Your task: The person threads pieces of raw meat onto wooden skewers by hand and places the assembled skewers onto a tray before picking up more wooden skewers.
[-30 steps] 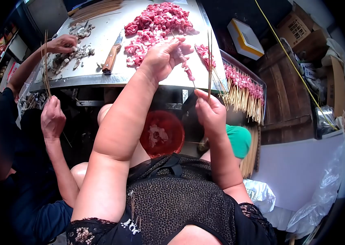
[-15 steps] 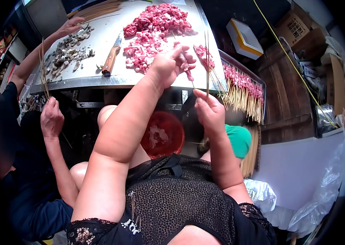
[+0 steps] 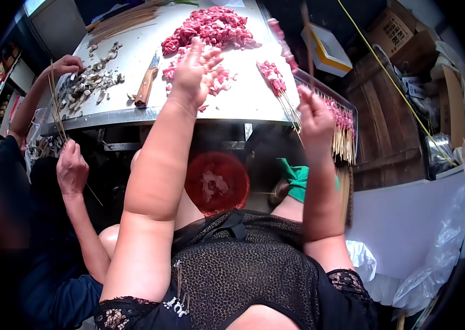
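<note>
My left hand [image 3: 193,77] is open, fingers spread, over the near part of the raw meat pile [image 3: 213,27] on the white table. My right hand [image 3: 316,116], beyond the table's right corner, is closed on thin skewers, smeared by motion. A skewer of meat [image 3: 283,47] slants up and away from it, and a brownish blur of bare sticks rises above the fist. To its left, a few meat skewers [image 3: 272,77] lie at the table's right edge. Many more fill a metal tray [image 3: 355,104] beside the table, partly behind my right hand.
A wooden-handled knife [image 3: 146,85] lies left of the meat. Another person's hands [image 3: 68,65] [image 3: 72,168] are by the greyish pieces [image 3: 92,82] at left; the lower holds sticks. Bare skewers [image 3: 122,25] lie at the back. Below stands a red basin [image 3: 241,187].
My left hand has left the meat on the skewer and moved left, opening. My right hand has swung right and up with the skewers. The other person's far hand has come nearer.
</note>
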Motion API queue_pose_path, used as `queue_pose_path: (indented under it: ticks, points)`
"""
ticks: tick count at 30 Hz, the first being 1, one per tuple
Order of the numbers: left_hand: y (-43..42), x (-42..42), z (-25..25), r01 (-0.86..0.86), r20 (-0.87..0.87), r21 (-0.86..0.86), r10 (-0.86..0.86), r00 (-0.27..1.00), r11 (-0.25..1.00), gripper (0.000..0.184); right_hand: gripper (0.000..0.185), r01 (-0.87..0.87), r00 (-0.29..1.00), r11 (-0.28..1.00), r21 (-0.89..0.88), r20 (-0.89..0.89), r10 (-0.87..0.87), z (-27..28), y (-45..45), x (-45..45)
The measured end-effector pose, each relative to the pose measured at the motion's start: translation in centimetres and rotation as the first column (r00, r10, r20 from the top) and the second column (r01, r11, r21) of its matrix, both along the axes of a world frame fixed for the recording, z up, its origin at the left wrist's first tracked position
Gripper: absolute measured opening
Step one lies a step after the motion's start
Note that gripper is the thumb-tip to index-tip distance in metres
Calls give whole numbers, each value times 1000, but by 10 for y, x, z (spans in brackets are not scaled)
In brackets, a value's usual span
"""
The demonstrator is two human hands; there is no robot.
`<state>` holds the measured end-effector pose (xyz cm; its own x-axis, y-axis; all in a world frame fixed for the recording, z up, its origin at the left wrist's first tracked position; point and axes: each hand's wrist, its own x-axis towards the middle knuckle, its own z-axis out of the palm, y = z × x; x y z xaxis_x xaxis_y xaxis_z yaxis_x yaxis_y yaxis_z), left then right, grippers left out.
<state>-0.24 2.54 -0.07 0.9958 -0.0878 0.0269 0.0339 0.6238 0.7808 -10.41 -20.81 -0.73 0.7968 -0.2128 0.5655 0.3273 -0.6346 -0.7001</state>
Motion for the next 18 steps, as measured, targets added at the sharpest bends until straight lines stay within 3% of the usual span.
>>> queue_pose_path:
  ticks: [1, 3, 5, 7, 9, 11, 12, 13, 15, 18]
  points:
    - [9, 8, -3, -35, -38, -68, 33, 999, 997, 48, 21, 80, 993, 985, -155, 93, -66, 10, -7, 8]
    - [16, 5, 4, -167, -30, 56, 169, 985, 984, 34, 18, 64, 996, 851, -522, -19, -87, -14, -35, 44]
    - [20, 7, 4, -184, -16, 119, 187, 982, 976, 27, 18, -94, 937, 733, -673, -309, -163, -26, -45, 44]
    - [22, 8, 5, -207, 24, 254, 208, 978, 945, 24, 18, -71, 956, 695, -716, -249, -158, -14, -37, 33]
    - [22, 15, 1, -223, 73, 347, 211, 975, 911, 21, 19, 80, 995, 766, -638, -1, -104, -1, -27, 24]
    - [24, 28, -12, -168, 139, 448, 117, 983, 878, 22, 24, 100, 995, 816, -569, 58, -81, 4, -13, 16]
    - [18, 29, -12, -204, 181, 545, 123, 976, 813, 22, 27, -139, 981, 965, -224, -161, 104, 9, -4, 11]
    - [13, 31, -16, -213, 199, 618, 111, 974, 757, 22, 31, -307, 893, 933, 187, -283, 350, 10, 4, 9]
    - [5, 37, -24, -220, 250, 797, 24, 968, 562, 19, 36, -337, 729, 714, 613, -310, 610, -8, 11, 14]
    - [-20, 39, -32, -338, 400, 833, -53, 915, 439, 15, 27, -346, 724, 606, 716, -207, 658, -42, 15, 17]
